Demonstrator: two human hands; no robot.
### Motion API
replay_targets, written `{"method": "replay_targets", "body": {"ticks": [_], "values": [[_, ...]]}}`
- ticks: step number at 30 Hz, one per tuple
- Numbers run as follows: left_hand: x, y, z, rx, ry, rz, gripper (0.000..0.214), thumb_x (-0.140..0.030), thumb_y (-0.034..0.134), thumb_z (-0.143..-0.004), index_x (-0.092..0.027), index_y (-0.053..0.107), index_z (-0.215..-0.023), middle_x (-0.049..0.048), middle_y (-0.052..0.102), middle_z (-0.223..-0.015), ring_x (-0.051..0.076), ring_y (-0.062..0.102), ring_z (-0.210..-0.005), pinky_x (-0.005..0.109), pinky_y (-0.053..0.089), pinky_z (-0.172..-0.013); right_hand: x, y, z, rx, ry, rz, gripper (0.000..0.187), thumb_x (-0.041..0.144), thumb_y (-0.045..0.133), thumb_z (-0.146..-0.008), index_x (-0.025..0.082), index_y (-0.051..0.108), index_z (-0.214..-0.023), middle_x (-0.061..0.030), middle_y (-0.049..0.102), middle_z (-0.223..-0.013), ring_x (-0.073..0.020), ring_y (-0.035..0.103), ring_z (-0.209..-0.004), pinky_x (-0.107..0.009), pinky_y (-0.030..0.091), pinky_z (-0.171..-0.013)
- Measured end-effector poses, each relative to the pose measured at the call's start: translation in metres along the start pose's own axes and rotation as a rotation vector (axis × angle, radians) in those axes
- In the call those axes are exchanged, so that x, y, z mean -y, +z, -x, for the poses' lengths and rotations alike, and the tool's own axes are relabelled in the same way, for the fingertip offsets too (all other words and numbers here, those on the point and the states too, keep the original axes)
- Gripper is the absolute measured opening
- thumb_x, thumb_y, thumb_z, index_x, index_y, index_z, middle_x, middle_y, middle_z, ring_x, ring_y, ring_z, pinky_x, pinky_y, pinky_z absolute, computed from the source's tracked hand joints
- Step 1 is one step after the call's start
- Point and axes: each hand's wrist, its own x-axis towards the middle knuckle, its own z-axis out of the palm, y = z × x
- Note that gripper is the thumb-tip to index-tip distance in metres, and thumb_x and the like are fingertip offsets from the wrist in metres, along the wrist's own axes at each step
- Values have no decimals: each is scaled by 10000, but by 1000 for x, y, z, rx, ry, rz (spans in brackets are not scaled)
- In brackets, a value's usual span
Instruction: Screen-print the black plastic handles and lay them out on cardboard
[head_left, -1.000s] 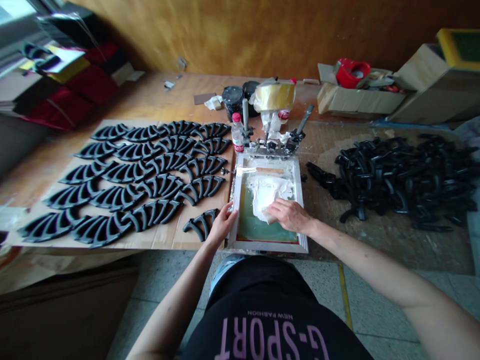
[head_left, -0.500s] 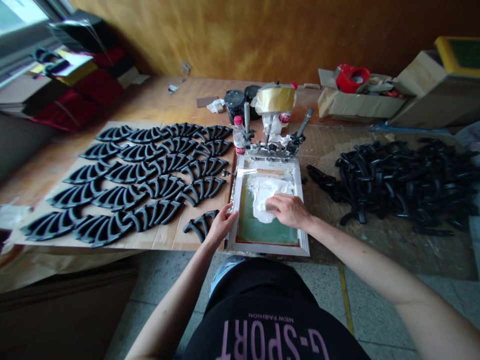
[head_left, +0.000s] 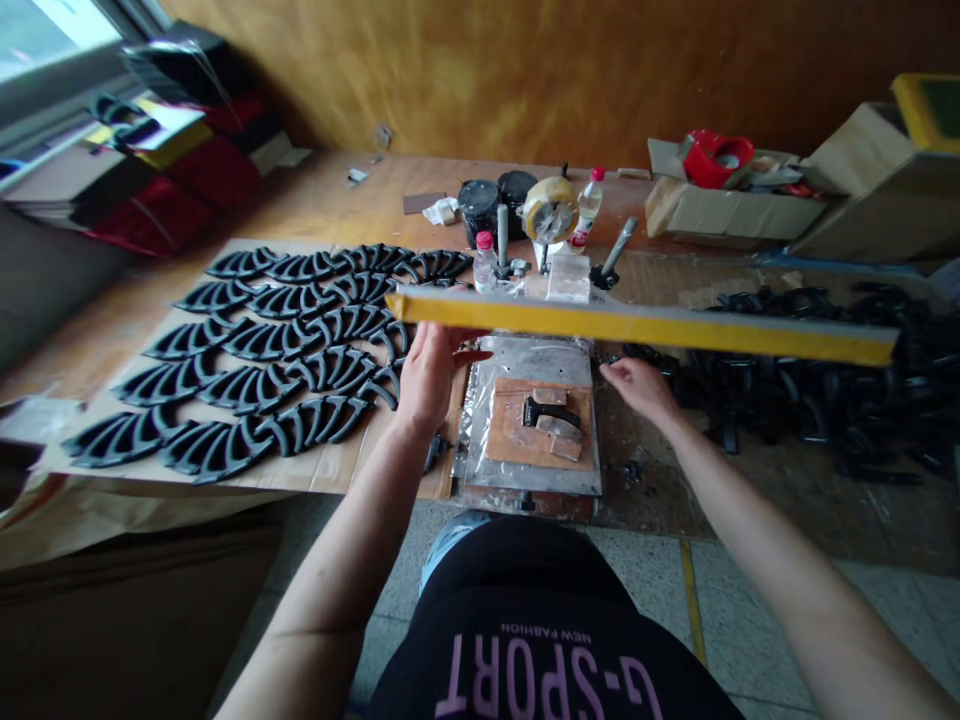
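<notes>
A yellow-edged screen frame (head_left: 675, 330) is tilted up and shows edge-on as a long bar across the view. My left hand (head_left: 427, 375) grips it near its left end. Under it lies a metal base plate (head_left: 525, 475) with a brown wooden jig (head_left: 525, 435). One black curved part (head_left: 551, 412) sits on the jig. My right hand (head_left: 637, 385) hovers by the plate's right edge, just under the frame. Its fingers are loosely apart and hold nothing.
Rows of black curved parts (head_left: 262, 370) lie on a cardboard sheet (head_left: 337, 475) to the left. A loose pile of black parts (head_left: 825, 390) lies to the right. Behind the press stand a small bottle (head_left: 485, 260), a tape roll (head_left: 550, 210), black tins (head_left: 480, 200) and cardboard boxes (head_left: 720, 210).
The screen frame lay flat with white paste under my right hand. My left hand has since swung the frame up, which uncovers the jig and the part. My right hand has moved off to the right.
</notes>
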Motion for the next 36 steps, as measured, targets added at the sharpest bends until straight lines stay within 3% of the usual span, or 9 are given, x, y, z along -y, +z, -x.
{"method": "replay_targets", "body": {"ticks": [4,6,9,13,16,21,26,30,36], "values": [[19,11,11,-71,-98,92,538,-623,364,-924,-211,525,-1230,97,700,-1057,190,675,-945,293,558,-699,30,57,36,201,-193,143,244,425,640,-860,185,635,-810,-101,658,-928,-235,607,-918,-337,460,-810],[47,15,39,-10,-345,96,557,-642,467,-874,-177,580,-1159,131,718,-1030,219,692,-883,305,556,-655,50,70,47,220,-144,199,150,316,599,-899,177,607,-843,-109,662,-883,-237,611,-882,-336,456,-790],[91,21,86,189,-800,115,575,-637,618,-782,-165,623,-1110,177,703,-1117,281,693,-940,336,562,-640,83,76,63,180,-105,137,118,268,534,-937,176,592,-892,-102,666,-854,-228,615,-833,-325,459,-751],[117,8,113,17,-828,236,445,-559,640,-803,-169,602,-1013,148,697,-1123,247,690,-965,308,573,-674,103,69,77,256,-466,-124,174,179,462,-957,208,633,-938,-56,681,-971,-184,614,-953,-297,473,-837],[120,-43,108,-199,-755,89,393,-527,593,-847,-158,561,-980,139,709,-1060,204,713,-796,270,562,-578,53,42,75,284,-414,-68,351,42,402,-904,228,656,-1059,-43,684,-1097,-169,616,-1015,-292,478,-871],[141,-156,123,-505,-824,-396,487,-592,438,-901,-136,558,-1024,142,722,-862,182,671,-559,310,564,-534,-111,-4,85,369,155,574,388,68,422,-847,246,682,-1072,-145,650,-1172,-285,614,-1014,-386,485,-762],[170,-188,123,-194,-988,-840,656,-682,280,-889,-113,606,-912,179,700,-716,259,690,-589,335,553,-527,-189,-11,104,379,152,651,368,103,407,-847,247,668,-1064,-157,632,-1219,-315,590,-1061,-415,462,-752],[167,-192,95,-81,-1016,-977,705,-725,287,-851,-113,639,-854,133,629,-524,274,632,-463,365,517,-466,-149,-11,82,139,185,388,251,274,508,-857,225,628,-1072,-145,684,-1012,-297,628,-916,-390,468,-723],[124,-175,45,128,-919,-1075,640,-685,337,-848,-126,647,-819,108,647,-541,224,621,-468,296,489,-449,-10,38,58,-56,-53,-416,302,333,578,-851,210,608,-1126,-63,678,-1061,-206,651,-948,-346,516,-849]]}}
